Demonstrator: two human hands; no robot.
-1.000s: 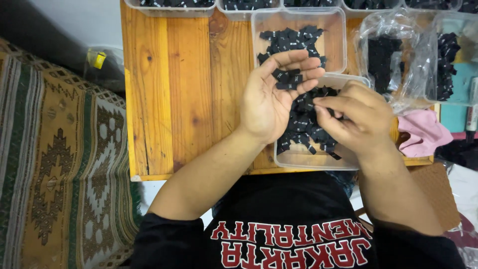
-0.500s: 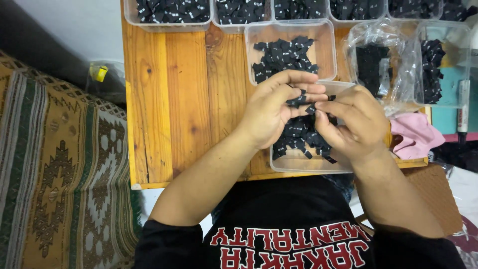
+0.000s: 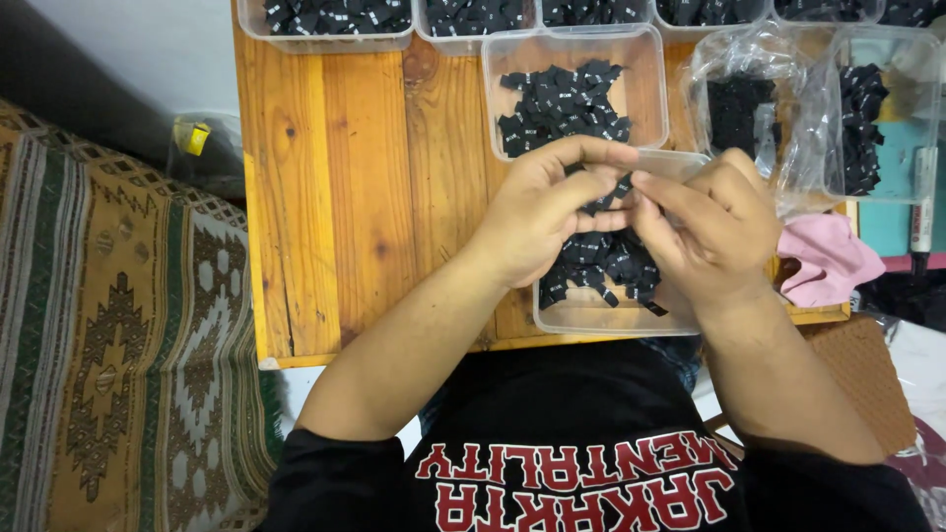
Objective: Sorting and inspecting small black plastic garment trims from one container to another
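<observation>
Working low over the near clear tub [image 3: 591, 320] at 6 o'clock on the wooden table [image 3: 335, 197], with the left hand [image 3: 547, 212] and right hand [image 3: 714, 232] brought together just above it. Pinching one small black label [image 3: 609, 197] between them: left fingertips [image 3: 621, 187] clamped on it from 9 o'clock, right fingertips [image 3: 645, 182] clamped on from 3 o'clock, other fingers curled in close. Hard to tell whether folding, pulling apart or just checking it. Below the hands, a loose heap of black labels [image 3: 601, 266] in that near tub, so by the look of it plenty left to go through. Up at 12 o'clock, touching the near tub's far rim, a second clear tub [image 3: 655, 79] with a thinner scatter of the same labels; beyond it a row of filled tubs [image 3: 325, 25] along the far edge, which reads as a good deal already sorted. Over at 2 o'clock, a crinkled plastic bag [image 3: 734, 108] of labels and another clear container [image 3: 867, 108], seemingly waiting. Tight on the right: pink cloth [image 3: 828, 261] at 3 o'clock just beside the right wrist, a marker pen [image 3: 923, 197] past it at the table's edge. Near tub sitting right at the table's front edge, close to the lap, so little margin there. Open bare wood from 8 to 10 o'clock for the left elbow, then the table's left edge and a patterned rug [image 3: 118, 325] beyond.
</observation>
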